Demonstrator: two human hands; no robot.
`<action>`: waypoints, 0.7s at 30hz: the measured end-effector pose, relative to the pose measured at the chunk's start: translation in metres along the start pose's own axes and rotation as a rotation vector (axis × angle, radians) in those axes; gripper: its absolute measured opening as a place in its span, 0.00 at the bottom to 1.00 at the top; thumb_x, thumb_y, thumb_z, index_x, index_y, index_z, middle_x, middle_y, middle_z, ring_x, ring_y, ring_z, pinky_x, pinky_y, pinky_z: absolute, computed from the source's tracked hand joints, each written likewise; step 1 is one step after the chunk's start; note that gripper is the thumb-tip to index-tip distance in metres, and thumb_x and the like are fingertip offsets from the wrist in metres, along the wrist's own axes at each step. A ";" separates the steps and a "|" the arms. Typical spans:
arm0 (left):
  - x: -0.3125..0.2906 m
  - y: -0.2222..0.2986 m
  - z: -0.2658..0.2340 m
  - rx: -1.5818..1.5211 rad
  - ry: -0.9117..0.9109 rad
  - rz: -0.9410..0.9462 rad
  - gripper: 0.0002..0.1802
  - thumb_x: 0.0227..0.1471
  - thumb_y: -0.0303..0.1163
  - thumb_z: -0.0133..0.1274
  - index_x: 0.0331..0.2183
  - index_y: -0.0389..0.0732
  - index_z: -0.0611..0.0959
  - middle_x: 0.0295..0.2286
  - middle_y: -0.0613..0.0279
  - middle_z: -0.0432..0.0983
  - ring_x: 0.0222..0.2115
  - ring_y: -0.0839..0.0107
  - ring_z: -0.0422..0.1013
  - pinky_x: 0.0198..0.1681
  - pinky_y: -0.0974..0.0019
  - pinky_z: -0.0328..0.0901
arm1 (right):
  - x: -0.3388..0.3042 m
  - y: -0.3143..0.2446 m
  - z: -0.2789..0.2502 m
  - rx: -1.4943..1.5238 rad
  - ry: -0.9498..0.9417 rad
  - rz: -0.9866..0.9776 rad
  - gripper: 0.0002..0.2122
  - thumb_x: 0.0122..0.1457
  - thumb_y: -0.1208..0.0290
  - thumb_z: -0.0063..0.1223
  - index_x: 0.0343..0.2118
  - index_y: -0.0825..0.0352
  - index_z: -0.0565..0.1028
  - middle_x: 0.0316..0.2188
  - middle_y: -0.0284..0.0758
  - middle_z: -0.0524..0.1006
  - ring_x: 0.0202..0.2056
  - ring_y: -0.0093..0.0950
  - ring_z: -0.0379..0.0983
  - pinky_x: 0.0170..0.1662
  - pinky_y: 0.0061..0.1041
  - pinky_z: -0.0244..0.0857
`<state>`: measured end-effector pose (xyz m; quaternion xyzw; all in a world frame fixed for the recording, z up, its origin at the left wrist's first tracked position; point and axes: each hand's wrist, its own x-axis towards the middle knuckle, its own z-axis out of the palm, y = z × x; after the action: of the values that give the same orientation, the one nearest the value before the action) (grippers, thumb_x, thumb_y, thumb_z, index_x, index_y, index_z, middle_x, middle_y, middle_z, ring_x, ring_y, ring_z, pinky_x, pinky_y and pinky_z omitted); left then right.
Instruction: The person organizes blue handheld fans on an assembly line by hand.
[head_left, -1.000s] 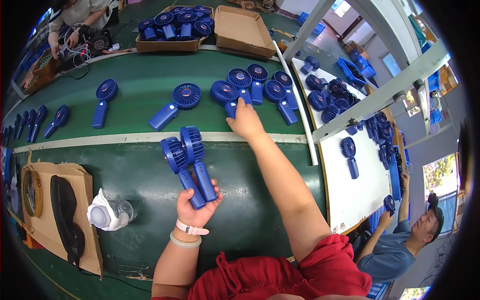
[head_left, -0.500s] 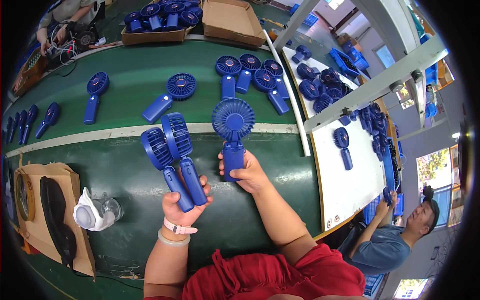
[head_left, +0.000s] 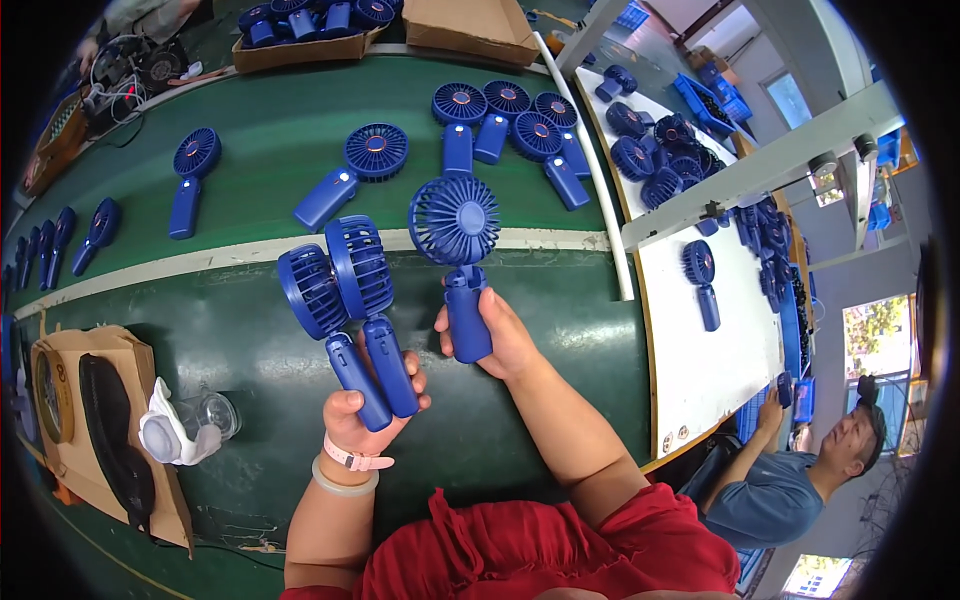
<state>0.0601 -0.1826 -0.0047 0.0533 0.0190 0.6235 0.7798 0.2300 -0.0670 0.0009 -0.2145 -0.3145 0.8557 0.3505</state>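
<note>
Left hand (head_left: 366, 428): two fans (head_left: 384, 348); right hand (head_left: 512, 345): one fan (head_left: 466, 302) (back showing, apparently).

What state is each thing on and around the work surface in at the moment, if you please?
left hand: closed around two fans
two fans: held side by side, heads uppermost in view
right hand: closed around one fan
one fan: held head uppermost; whether running, cannot tell
four clustered fans: lying on the green surface
rear cardboard box: open, piled with more fans
lone fan: lying on the white table
</note>
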 end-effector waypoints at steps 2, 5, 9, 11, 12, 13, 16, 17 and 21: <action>0.000 0.000 0.000 -0.001 0.005 0.004 0.36 0.36 0.36 0.56 0.51 0.64 0.67 0.40 0.53 0.62 0.40 0.58 0.64 0.44 0.55 0.64 | 0.000 -0.001 0.000 0.028 0.004 0.030 0.25 0.56 0.53 0.48 0.50 0.65 0.60 0.31 0.40 0.73 0.26 0.30 0.72 0.31 0.26 0.68; 0.000 0.001 0.001 0.005 -0.014 0.002 0.36 0.36 0.36 0.56 0.51 0.63 0.67 0.41 0.53 0.63 0.40 0.58 0.64 0.44 0.55 0.64 | 0.001 -0.004 -0.001 -0.054 0.012 0.066 0.24 0.54 0.63 0.52 0.51 0.64 0.59 0.32 0.40 0.73 0.28 0.32 0.73 0.32 0.28 0.68; 0.001 0.000 -0.003 0.018 -0.020 0.019 0.38 0.37 0.34 0.56 0.53 0.61 0.64 0.42 0.52 0.64 0.42 0.56 0.66 0.44 0.54 0.64 | -0.001 0.000 0.017 -0.130 0.046 -0.065 0.28 0.45 0.76 0.56 0.50 0.64 0.58 0.36 0.39 0.69 0.33 0.31 0.71 0.32 0.31 0.68; 0.000 -0.001 0.000 0.049 0.008 0.044 0.38 0.37 0.33 0.56 0.53 0.60 0.64 0.42 0.51 0.64 0.42 0.56 0.66 0.44 0.54 0.65 | 0.000 -0.004 0.014 -0.053 0.017 -0.048 0.28 0.46 0.74 0.57 0.50 0.64 0.58 0.36 0.39 0.69 0.32 0.30 0.71 0.31 0.30 0.67; 0.000 -0.002 0.001 0.076 0.033 0.066 0.39 0.36 0.32 0.56 0.53 0.60 0.63 0.42 0.51 0.64 0.42 0.56 0.66 0.45 0.54 0.65 | 0.000 -0.006 0.011 0.020 -0.008 -0.031 0.28 0.46 0.73 0.58 0.50 0.64 0.58 0.35 0.39 0.70 0.30 0.30 0.70 0.30 0.29 0.67; 0.001 -0.001 0.004 0.052 0.048 0.068 0.42 0.35 0.29 0.57 0.54 0.58 0.61 0.42 0.51 0.65 0.42 0.56 0.67 0.45 0.53 0.65 | 0.001 -0.004 0.008 0.035 -0.064 -0.068 0.23 0.54 0.62 0.52 0.49 0.65 0.60 0.36 0.39 0.70 0.28 0.29 0.69 0.29 0.28 0.65; 0.002 -0.001 0.005 0.124 0.096 0.096 0.44 0.34 0.27 0.57 0.55 0.56 0.59 0.42 0.51 0.65 0.42 0.56 0.67 0.45 0.53 0.65 | 0.004 -0.004 -0.001 0.124 -0.126 -0.075 0.27 0.61 0.45 0.26 0.47 0.68 0.63 0.37 0.41 0.70 0.30 0.30 0.68 0.32 0.28 0.64; 0.002 -0.001 0.005 0.213 0.118 0.088 0.41 0.34 0.30 0.58 0.52 0.59 0.64 0.42 0.53 0.63 0.42 0.57 0.65 0.44 0.54 0.65 | 0.003 -0.004 -0.002 0.126 -0.129 -0.072 0.27 0.61 0.45 0.26 0.47 0.68 0.63 0.37 0.41 0.70 0.30 0.30 0.68 0.32 0.28 0.64; 0.001 -0.001 0.010 0.273 0.141 0.109 0.43 0.32 0.29 0.59 0.53 0.60 0.62 0.42 0.53 0.63 0.42 0.58 0.65 0.44 0.55 0.65 | 0.003 -0.003 0.004 0.121 -0.030 -0.099 0.22 0.58 0.53 0.43 0.48 0.66 0.62 0.37 0.38 0.70 0.34 0.29 0.68 0.36 0.29 0.66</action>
<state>0.0620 -0.1826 0.0051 0.1158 0.1556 0.6586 0.7271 0.2269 -0.0647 0.0054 -0.1641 -0.2778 0.8578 0.4000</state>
